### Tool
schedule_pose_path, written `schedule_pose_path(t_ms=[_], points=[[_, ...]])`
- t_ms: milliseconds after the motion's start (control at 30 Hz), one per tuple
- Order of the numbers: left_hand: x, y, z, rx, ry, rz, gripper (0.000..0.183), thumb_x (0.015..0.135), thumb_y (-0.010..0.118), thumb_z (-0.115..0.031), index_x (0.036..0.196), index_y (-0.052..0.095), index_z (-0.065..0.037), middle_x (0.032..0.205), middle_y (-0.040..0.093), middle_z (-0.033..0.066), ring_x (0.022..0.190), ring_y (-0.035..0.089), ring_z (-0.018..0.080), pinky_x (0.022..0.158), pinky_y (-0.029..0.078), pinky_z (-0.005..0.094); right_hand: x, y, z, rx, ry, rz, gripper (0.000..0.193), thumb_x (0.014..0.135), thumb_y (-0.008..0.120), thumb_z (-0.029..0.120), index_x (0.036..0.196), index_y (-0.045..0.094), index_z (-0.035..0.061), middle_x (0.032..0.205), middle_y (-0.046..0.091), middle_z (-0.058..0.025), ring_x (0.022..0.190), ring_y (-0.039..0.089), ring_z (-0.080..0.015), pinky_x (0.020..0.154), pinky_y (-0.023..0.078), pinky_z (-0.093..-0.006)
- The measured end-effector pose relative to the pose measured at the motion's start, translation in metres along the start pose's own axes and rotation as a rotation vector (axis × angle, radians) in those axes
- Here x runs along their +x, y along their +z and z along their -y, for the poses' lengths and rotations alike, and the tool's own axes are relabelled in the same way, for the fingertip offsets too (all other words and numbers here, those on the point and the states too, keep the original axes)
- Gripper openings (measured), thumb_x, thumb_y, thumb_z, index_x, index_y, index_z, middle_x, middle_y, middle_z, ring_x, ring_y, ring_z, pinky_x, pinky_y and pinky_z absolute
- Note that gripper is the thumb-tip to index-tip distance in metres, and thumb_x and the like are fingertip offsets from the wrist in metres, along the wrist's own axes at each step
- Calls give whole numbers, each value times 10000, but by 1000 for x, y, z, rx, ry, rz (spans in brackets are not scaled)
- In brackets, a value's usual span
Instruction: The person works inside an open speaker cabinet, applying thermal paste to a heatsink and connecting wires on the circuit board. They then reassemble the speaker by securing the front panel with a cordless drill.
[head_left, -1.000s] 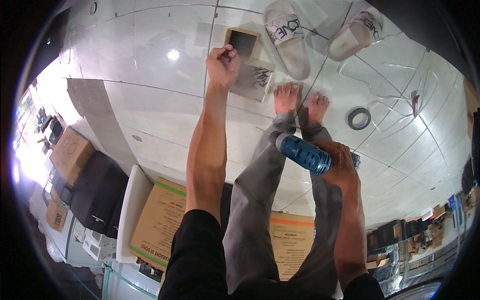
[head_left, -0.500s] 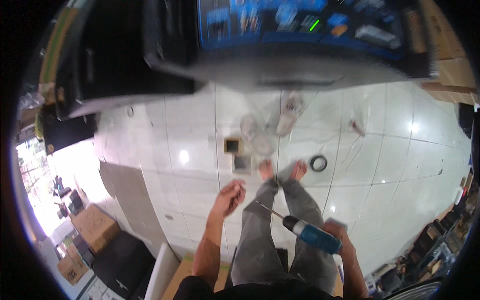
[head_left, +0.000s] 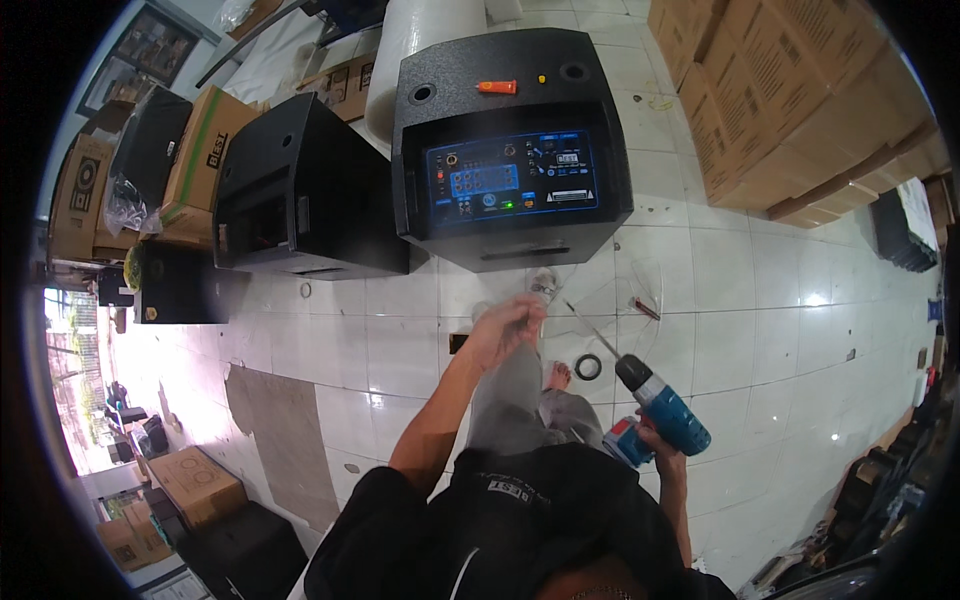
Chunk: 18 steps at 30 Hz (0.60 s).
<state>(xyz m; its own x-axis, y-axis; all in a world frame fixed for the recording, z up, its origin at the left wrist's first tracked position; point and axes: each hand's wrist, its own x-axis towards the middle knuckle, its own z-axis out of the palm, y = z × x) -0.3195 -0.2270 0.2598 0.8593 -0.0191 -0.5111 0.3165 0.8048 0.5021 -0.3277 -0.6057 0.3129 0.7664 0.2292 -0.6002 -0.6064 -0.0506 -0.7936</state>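
My right hand [head_left: 667, 450] is wrapped round the grip of a teal and black cordless drill [head_left: 672, 412]. Its long, thin bit points up and to the left, away from me, touching nothing. My left hand [head_left: 507, 330] is raised in front of my legs with its fingers curled together; whatever is between them is too small to make out. Ahead of both hands stands a black speaker cabinet [head_left: 480, 72] with a control panel [head_left: 560, 188] edged in blue. On its top lie an orange tube-like item [head_left: 497, 88] and a small yellow piece [head_left: 542, 79].
Left of the cabinet stands another black cabinet [head_left: 262, 165] with an opening in its front. A black ring, like a tape roll [head_left: 588, 368], lies on the tiles near my foot. Stacked cardboard boxes [head_left: 780, 95] rise at the far right. A brown sheet [head_left: 280, 430] covers floor at left.
The view has tilted up, so the whole cabinet and its top now show. My left hand has moved forward and right. The drill, still in my right hand, has swung right and points more steeply ahead.
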Motion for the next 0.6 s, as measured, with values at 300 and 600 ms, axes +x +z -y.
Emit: schedule_pose_path(t_ms=[300, 600], points=[[93, 43, -68, -17, 38, 95, 304, 993, 508, -95, 1279, 511, 8, 1162, 611, 121, 978, 624, 152, 892, 530, 254, 43, 49, 84, -54, -193, -47, 363, 714, 776, 167, 1050, 691, 57, 977, 676, -55, 901, 627, -182, 865, 467, -346], [180, 47, -156, 127, -214, 221, 293, 1003, 551, -186, 1202, 613, 20, 958, 649, 55, 804, 606, 94, 713, 497, 211, 86, 108, 163, -100, -86, -204, 384, 702, 767, 140, 1061, 688, 31, 967, 684, -62, 893, 631, -180, 862, 465, -336]])
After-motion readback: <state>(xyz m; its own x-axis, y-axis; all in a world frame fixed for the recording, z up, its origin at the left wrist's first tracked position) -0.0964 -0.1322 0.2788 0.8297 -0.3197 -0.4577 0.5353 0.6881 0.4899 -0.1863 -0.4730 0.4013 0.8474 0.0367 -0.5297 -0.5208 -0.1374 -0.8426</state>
